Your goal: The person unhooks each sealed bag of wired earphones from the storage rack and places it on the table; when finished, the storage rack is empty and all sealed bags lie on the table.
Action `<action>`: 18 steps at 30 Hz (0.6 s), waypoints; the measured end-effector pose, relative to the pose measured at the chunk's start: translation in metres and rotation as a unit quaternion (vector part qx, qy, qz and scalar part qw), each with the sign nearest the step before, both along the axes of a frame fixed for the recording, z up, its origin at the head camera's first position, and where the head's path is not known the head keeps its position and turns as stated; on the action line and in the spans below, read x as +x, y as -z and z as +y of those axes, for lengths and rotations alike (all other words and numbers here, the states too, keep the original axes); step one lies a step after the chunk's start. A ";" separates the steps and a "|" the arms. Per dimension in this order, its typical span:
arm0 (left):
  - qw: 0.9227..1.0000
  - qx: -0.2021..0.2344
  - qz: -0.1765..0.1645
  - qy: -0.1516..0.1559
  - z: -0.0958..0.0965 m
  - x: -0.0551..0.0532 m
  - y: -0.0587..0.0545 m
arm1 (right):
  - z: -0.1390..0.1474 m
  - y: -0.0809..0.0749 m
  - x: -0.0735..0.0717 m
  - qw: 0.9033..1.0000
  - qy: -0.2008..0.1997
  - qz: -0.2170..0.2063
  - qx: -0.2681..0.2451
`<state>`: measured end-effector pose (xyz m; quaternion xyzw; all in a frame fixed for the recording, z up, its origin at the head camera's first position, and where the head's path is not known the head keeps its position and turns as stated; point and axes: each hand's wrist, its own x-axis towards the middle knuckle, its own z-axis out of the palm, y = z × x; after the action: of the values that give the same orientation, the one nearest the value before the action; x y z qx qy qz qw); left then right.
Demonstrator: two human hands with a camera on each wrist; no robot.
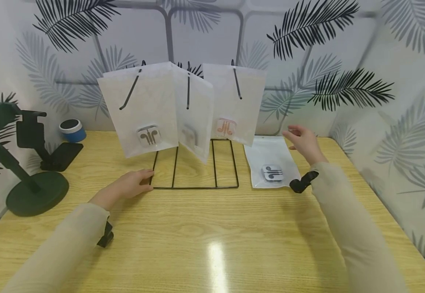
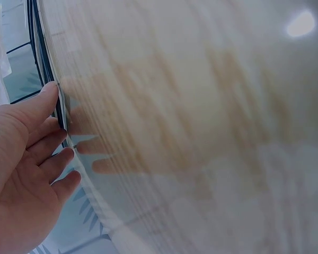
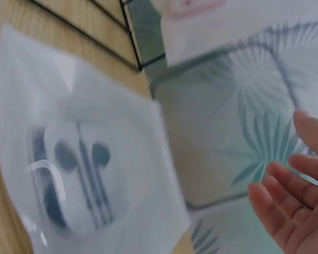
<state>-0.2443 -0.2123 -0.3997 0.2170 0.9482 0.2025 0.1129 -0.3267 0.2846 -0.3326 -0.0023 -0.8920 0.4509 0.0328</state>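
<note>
My left hand point(image 1: 131, 184) rests at the front left corner of a black wire rack point(image 1: 194, 188). Its thumb and fingertips touch the wire and stand apart, as the left wrist view also shows. From the rack's hooks hang translucent white bags: a left bag point(image 1: 135, 106), a middle bag point(image 1: 197, 118) turned sideways, and a right bag point(image 1: 249, 101). Earphones in small cases show through them. Another bag point(image 1: 258, 150) with boxed earphones point(image 1: 272, 173) lies flat on the table. Beside its far right edge, my right hand point(image 1: 304, 142) is raised with loosely bent fingers and nothing in them.
A dark green stand point(image 1: 38, 193) with an arm stands at the left of the wooden table point(image 1: 183, 236). Behind it are a black phone-like holder point(image 1: 62, 156) and a blue and white jar point(image 1: 72, 131). A leaf-patterned wall covering point(image 1: 391, 134) closes off the back and sides.
</note>
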 end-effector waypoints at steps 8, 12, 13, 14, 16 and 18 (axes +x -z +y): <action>1.000 0.005 -0.002 -0.001 0.000 -0.001 0.000 | -0.040 -0.028 0.004 0.997 -0.030 0.067 -0.030; 1.000 0.006 -0.003 -0.001 -0.001 -0.001 0.000 | -0.060 -0.032 0.002 0.995 -0.056 0.080 -0.032; 1.000 0.006 -0.003 0.000 -0.001 -0.001 0.001 | -0.064 -0.032 0.001 0.994 -0.062 0.079 -0.034; 1.000 0.005 -0.002 0.000 -0.001 -0.001 0.001 | -0.069 -0.032 0.001 0.994 -0.067 0.078 -0.038; 1.000 0.005 -0.002 0.000 -0.001 -0.001 0.000 | -0.076 -0.031 -0.001 0.993 -0.070 0.077 -0.049; 1.000 0.004 -0.001 0.001 0.000 0.000 0.000 | -0.083 -0.031 -0.002 0.993 -0.066 0.080 -0.063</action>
<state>-0.2446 -0.2125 -0.3997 0.2184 0.9470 0.2066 0.1135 -0.3283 0.2017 -0.3021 0.0907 -0.8544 0.5064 0.0737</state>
